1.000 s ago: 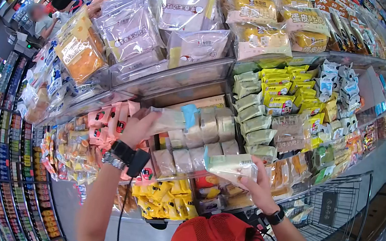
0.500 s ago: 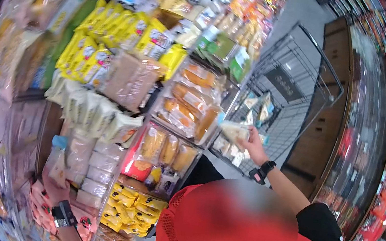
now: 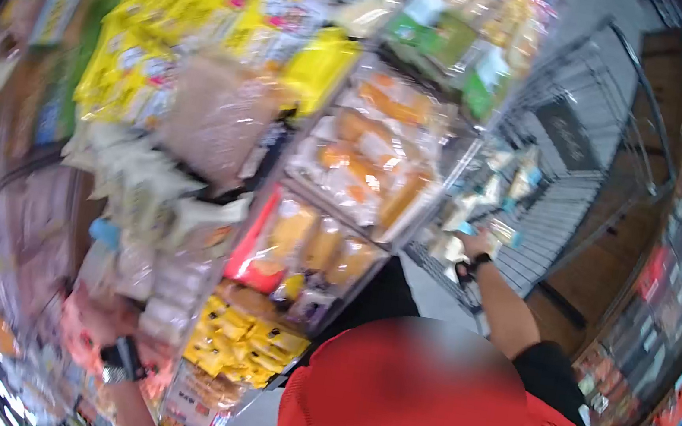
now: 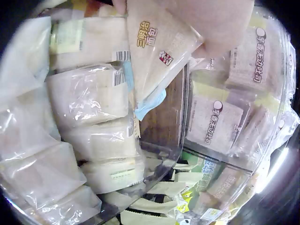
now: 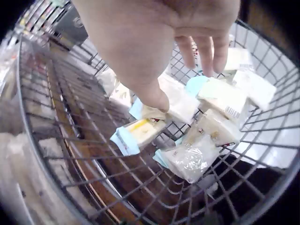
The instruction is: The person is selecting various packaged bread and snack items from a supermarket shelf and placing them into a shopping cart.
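My left hand (image 3: pixel 100 314) pinches a triangular clear-wrapped sandwich bread pack (image 4: pixel 161 51) with a blue end, holding it over the shelf bin. Rows of similar white wrapped bread packs (image 4: pixel 89 93) lie beside it in the left wrist view. My right hand (image 5: pixel 154 51) is down inside a wire shopping cart (image 3: pixel 569 236), thumb and fingers spread apart. Its thumb tip overlaps a pale bread pack (image 5: pixel 178 103) in the right wrist view. Several more blue-ended packs (image 5: pixel 220 96) lie loosely on the cart's wire bottom around the fingers.
The shelf's bins hold yellow snack packs (image 3: pixel 241 334), bagged rolls (image 3: pixel 374 161), a large brown bread bag (image 3: pixel 219 122) and pink packs (image 3: pixel 83 342). A clear divider (image 4: pixel 180 117) borders the left hand's bin. Dark wooden cabinets (image 3: pixel 613 260) stand beyond the cart.
The view has swung right toward the cart. My right hand has carried a bread pack from the shelf into the cart and let go of it. The left hand still holds its pack at the bin.
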The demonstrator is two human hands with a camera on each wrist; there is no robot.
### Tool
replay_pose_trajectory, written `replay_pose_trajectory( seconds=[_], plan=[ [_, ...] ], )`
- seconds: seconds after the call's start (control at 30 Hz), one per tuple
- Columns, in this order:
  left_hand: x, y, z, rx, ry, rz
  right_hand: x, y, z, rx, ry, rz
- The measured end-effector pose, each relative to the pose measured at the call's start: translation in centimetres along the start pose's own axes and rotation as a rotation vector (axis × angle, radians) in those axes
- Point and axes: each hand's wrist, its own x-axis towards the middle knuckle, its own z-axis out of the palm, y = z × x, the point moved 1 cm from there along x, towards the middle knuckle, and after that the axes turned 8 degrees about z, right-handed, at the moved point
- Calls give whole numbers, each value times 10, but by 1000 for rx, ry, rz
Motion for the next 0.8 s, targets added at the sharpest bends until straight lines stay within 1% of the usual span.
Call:
replay_pose_trajectory(
  seconds=[0.03, 0.07, 0.1, 0.13, 0.17, 0.2, 0.23, 0.27, 0.3, 0.33, 0.37, 0.4, 0.43, 0.47, 0.5, 0.53, 0.57, 0.6, 0.63, 0.67, 0.7, 0.77, 0.8],
  plan=[
    [11, -14, -1, -830, -390, -29, -6, 6, -5, -46, 33, -27],
    [14, -13, -11, -1233, -527, 28, -22, -21, -21, 7, -44, -121],
    [16, -12, -20, -1620, -723, 19, -1, 2, -6, 56, -75, -302],
    [16, 2, -3, -764, -427, 118, -38, -21, -31, -38, -229, -359],
    [7, 12, 8, 64, -68, 161, -88, -75, -63, -113, -317, -459],
    [13, 24, 15, 5, 135, 13, -111, -92, -77, -175, -331, -804],
    [19, 36, 22, -91, 371, -123, -147, -120, -96, -171, -493, -819],
    [24, 49, 30, -197, 613, -221, -216, -177, -126, -295, -590, -829],
    [23, 62, 38, -204, 650, -216, -251, -203, -136, -282, -736, -928],
    [22, 70, 40, -34, 521, -130, -289, -230, -138, -197, -845, -1038],
    [19, 75, 37, 138, 391, -48, -339, -264, -148, -253, -909, -1097],
    [15, 77, 30, 133, 423, -38, -373, -286, -146, -222, -957, -1213],
    [11, 77, 24, 207, 401, -66, -411, -312, -148, -286, -981, -1290],
    [10, 74, 16, 280, 379, -96, -435, -331, -131, -212, -965, -1417],
    [8, 74, 10, 266, 411, -99, -459, -351, -115, -221, -867, -1561],
    [4, 77, 4, 309, 424, -150, -483, -371, -99, -225, -768, -1704],
    [-1, 83, 0, 350, 435, -202, -505, -386, -81, -202, -682, -1766],
    [-8, 105, 0, 394, 473, -164, -525, -398, -59, -172, -598, -1824],
    [-13, 118, -2, 385, 497, -173, -540, -409, -34, -142, -545, -1854],
    [-16, 129, -6, 401, 523, -137, -551, -418, -9, -111, -493, -1883],
    [-18, 139, -11, 419, 545, -99, -559, -426, 18, -126, -496, -1902],
    [-24, 147, -22, 383, 576, -111, -573, -435, 62, -155, -98, -2057],
    [-28, 146, -27, 396, 616, -68, -583, -435, 75, -165, -99, -2069]
  ],
)
